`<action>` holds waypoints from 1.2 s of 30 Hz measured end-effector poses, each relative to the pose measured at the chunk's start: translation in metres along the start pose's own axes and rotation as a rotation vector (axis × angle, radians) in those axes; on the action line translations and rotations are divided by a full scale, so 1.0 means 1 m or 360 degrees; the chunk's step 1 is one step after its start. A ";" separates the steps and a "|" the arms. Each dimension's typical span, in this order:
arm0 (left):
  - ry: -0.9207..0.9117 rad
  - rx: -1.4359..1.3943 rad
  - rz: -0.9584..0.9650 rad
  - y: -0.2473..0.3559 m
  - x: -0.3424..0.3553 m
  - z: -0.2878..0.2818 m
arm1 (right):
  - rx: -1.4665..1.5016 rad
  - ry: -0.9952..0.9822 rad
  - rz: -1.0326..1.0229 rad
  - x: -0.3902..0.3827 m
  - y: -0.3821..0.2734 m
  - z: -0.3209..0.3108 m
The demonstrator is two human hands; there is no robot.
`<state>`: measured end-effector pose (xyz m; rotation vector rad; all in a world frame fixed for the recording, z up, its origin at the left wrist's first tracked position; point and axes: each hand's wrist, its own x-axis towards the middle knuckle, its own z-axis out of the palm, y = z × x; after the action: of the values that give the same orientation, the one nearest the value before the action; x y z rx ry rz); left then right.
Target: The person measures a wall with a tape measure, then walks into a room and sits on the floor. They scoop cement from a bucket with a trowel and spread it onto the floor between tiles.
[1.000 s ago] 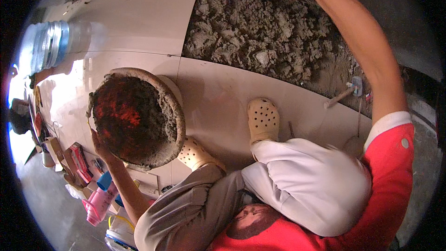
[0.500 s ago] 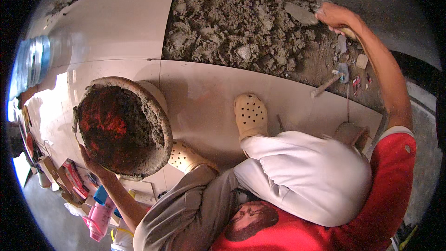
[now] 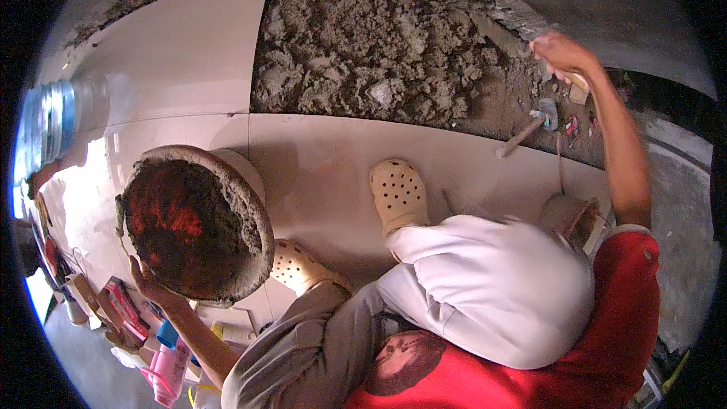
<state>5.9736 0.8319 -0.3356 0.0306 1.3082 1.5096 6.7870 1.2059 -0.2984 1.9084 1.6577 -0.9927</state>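
My left hand holds the lower left side of a mortar-crusted bucket, which is tilted so that its dark inside with a reddish patch shows. Far to the right, my right hand is closed round the handle of a trowel by the wall's foot. The trowel's blade is hard to make out now. Rough grey mortar lies in lumps left of my right hand, bordered by pale floor tiles.
Near the mortar's right end lies a hammer. A container on its side is by my right knee. At the left are a large clear bluish water bottle, a pink jug and a red box. My clogs rest on the tiles.
My right hand has moved slightly right and down along the wall's foot, and the trowel blade no longer shows clearly. The view has shifted a little; my left hand stays at the bucket.
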 end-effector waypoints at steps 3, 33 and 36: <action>0.0013 0.0007 0.0050 0.000 -0.001 0.008 | -0.0077 -0.0191 -0.0002 0.008 0.007 0.011; -0.0375 0.0831 0.0597 -0.025 -0.033 0.188 | -0.1059 0.0806 -0.1397 -0.168 -0.346 0.208; -0.0382 0.0655 0.0426 -0.026 -0.037 0.198 | -0.1057 0.0541 -0.1635 -0.172 -0.368 0.241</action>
<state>6.1276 0.9364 -0.2553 0.6540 1.4355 1.3788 6.3668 0.9917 -0.2785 0.7549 2.7933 -0.2779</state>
